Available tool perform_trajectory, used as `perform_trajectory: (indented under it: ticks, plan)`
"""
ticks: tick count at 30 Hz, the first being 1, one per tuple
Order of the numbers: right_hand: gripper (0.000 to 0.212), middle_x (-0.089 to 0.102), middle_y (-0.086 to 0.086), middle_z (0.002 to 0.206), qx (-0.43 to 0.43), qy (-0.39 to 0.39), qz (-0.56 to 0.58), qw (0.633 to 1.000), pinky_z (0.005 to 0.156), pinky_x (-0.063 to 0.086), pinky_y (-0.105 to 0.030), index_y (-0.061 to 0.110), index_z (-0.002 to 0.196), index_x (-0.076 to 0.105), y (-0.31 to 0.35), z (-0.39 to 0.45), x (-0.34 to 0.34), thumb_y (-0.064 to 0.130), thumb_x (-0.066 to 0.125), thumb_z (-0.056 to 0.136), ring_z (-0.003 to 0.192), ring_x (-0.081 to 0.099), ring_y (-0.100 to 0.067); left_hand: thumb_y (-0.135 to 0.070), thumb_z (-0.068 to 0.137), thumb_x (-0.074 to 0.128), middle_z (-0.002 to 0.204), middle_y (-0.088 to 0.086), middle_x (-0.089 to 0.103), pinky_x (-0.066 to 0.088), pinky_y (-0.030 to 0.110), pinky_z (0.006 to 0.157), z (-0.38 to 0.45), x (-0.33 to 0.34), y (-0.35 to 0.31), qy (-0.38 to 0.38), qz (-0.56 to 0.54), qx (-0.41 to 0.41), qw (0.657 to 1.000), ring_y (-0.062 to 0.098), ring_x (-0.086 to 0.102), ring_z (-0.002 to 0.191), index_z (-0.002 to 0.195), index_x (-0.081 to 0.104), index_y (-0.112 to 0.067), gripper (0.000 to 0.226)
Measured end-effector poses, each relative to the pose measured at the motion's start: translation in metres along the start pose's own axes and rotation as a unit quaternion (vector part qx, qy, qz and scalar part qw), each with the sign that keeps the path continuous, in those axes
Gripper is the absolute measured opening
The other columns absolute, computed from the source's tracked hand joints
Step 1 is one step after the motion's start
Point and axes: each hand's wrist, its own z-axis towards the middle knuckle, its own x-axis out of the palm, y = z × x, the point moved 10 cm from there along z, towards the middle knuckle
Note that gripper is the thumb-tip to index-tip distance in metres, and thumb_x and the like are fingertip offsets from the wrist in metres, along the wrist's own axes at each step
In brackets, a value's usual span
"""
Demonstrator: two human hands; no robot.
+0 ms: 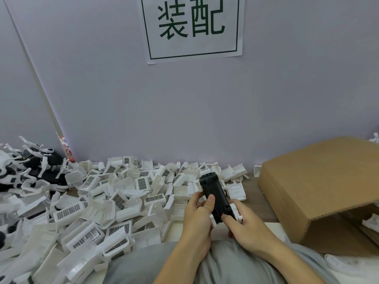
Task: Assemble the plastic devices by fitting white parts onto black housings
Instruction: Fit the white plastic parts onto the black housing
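**Black housing in both hands, white part at its near end**

Black plastic, oblong, the housing (214,198) is held above the lap, its long axis pointing away toward the lilac wall (184,109). My left hand (198,212) wraps it from the side, thumb laid flat on the top face, which I judge steadies it against the push. My right hand (244,220) grips the near end, fingers curled over a small white plastic clip-like part (235,212) sitting against the housing's lower edge; whether it is fully seated I cannot tell. A second white tab (212,219) shows at the left lower corner.

Stock is laid out within reach: a heap of white grilled plastic covers (106,201) spreads across the bench (254,193) to the left, and finished black-and-white units (30,167) pile at far left. A brown cardboard box (317,191) lies tipped on its side at right. A paper sign with green characters (192,27) hangs above.
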Motion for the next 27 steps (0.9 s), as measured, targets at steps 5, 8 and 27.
perform_trajectory:
  ticks: [5, 8, 27]
  plan:
    - [0.023, 0.064, 0.014, 0.065, 0.031, 0.015, 0.047, 0.998, 0.064, 0.05, -0.029, 0.033, 0.096, 0.067, -0.002, -0.002, 0.0013, 0.012, 0.056, 0.095, 0.061, 0.055, -0.007, -0.006, 0.099, 0.06, 0.116, 0.025, 0.068, 0.046, 0.063, 0.101, 0.0017, -0.0022, 0.0023, -0.008, 0.016, -0.003, 1.0, 0.044, 0.063, 0.113, 0.113, 0.066, -0.014, 0.017]
    - [0.016, 0.064, 0.016, 0.066, 0.04, 0.02, 0.068, 0.997, 0.057, 0.047, -0.018, 0.032, 0.101, 0.066, -0.002, -0.004, 0.0006, 0.021, 0.056, 0.097, 0.061, 0.057, -0.003, -0.008, 0.099, 0.061, 0.119, 0.024, 0.067, 0.046, 0.064, 0.102, 0.0024, -0.0028, 0.0046, -0.008, 0.026, -0.009, 1.0, 0.042, 0.064, 0.114, 0.12, 0.063, -0.012, 0.022]
    - [0.025, 0.054, 0.013, 0.062, 0.044, 0.057, 0.086, 0.994, 0.061, 0.038, -0.026, 0.041, 0.089, 0.066, -0.0065, -0.0009, 0.0039, 0.031, 0.055, 0.069, 0.059, 0.048, -0.007, -0.006, 0.099, 0.06, 0.119, 0.028, 0.066, 0.049, 0.06, 0.097, -0.0016, 0.0001, -0.0012, -0.004, 0.018, -0.002, 1.0, 0.043, 0.064, 0.113, 0.113, 0.065, -0.012, 0.016]
